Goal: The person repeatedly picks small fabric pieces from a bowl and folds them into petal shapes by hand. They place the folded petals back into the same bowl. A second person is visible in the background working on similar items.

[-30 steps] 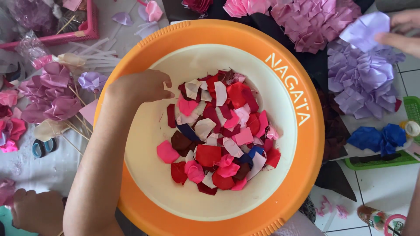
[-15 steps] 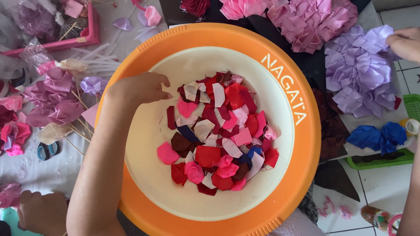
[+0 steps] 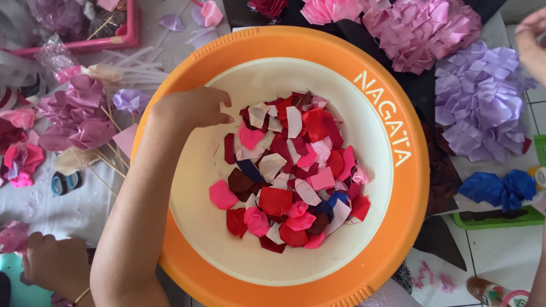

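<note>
The right hand point(image 3: 190, 109) reaches into the orange bowl point(image 3: 409, 216); its fingers point(image 3: 223, 118), curled and holding nothing visible, touch the left edge of the fabric petals point(image 3: 290, 170), which lie to its right.

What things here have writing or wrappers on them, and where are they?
Bowl: centre, round, orange rim with white lettering on its right side, cream inside.
Clear wrapper: upper left by the pink tray, crinkly, see-through.
Small container: bottom right corner, round, with a colourful label too small to make out.
</note>
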